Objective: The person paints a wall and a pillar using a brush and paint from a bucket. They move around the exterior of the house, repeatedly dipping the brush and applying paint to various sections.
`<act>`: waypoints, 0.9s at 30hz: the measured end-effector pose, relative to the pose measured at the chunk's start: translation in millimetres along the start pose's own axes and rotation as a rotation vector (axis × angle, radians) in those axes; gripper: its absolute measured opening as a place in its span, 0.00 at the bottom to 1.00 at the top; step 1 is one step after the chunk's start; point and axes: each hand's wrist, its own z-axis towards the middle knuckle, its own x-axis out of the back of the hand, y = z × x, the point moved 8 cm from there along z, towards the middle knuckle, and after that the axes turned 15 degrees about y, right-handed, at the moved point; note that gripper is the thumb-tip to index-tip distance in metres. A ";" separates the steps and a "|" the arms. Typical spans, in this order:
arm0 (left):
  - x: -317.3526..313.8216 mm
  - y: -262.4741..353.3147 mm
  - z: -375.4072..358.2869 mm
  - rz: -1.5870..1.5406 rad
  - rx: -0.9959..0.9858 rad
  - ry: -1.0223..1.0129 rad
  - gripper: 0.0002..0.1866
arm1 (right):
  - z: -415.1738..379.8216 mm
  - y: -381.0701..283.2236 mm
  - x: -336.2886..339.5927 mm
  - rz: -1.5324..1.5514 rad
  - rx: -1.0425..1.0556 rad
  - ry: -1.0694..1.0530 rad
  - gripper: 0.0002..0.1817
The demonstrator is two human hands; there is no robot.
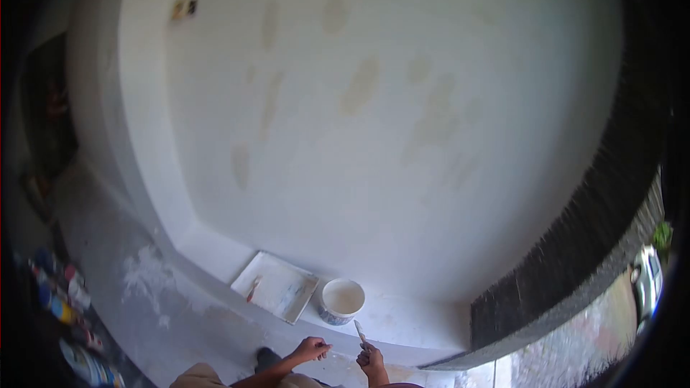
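Down at the left, paint cans (61,294) line the grey concrete floor (108,244). Next comes a flat white rectangular tray (277,286), then a round white plastic bucket of pale filler (342,300) just beside it, below the patched white wall (374,122). The left hand (310,350) hangs nearby, fingers loosely curled on nothing. The right hand (371,356) has fingers clamped on a small metal putty knife (359,330), near the bucket.

No readable txt anywhere. Bucket (342,301), near centre by the wall – blue print on its side, too small to read. Cans and tubes (61,294) at near left have coloured labels, all blurred – no brand or nr legible. Tray (275,287) left of the bucket: unmarked. Small fitting (184,8) on far-left wall – no markings visible.
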 end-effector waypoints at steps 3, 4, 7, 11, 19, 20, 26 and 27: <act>20.5 -11.2 5.8 -0.061 0.024 0.072 0.17 | 17.7 9.5 -11.7 -0.130 -0.007 0.048 0.10; 30.4 -16.2 7.2 -0.091 0.062 0.091 0.17 | 25.2 10.5 -14.0 -0.190 0.004 0.074 0.10; 74.1 -38.7 27.2 -0.097 0.103 0.157 0.17 | 63.4 -7.0 -16.5 -0.306 0.186 0.165 0.11; 155.0 -64.6 78.9 -0.115 0.256 0.290 0.16 | 117.4 -53.1 -43.6 -0.615 0.779 0.446 0.17; 312.4 -9.1 194.0 -0.191 0.086 0.456 0.16 | 67.6 -42.0 -227.5 -1.097 0.901 0.365 0.17; 331.1 -2.8 202.6 -0.187 0.082 0.483 0.17 | 67.6 -41.3 -242.4 -1.122 0.906 0.347 0.17; 373.9 -20.1 246.4 -0.172 0.133 0.459 0.17 | 76.3 -44.2 -284.7 -1.213 0.889 0.297 0.18; 370.7 -19.9 248.5 -0.176 0.155 0.429 0.17 | 78.0 -44.9 -283.6 -1.221 0.885 0.293 0.18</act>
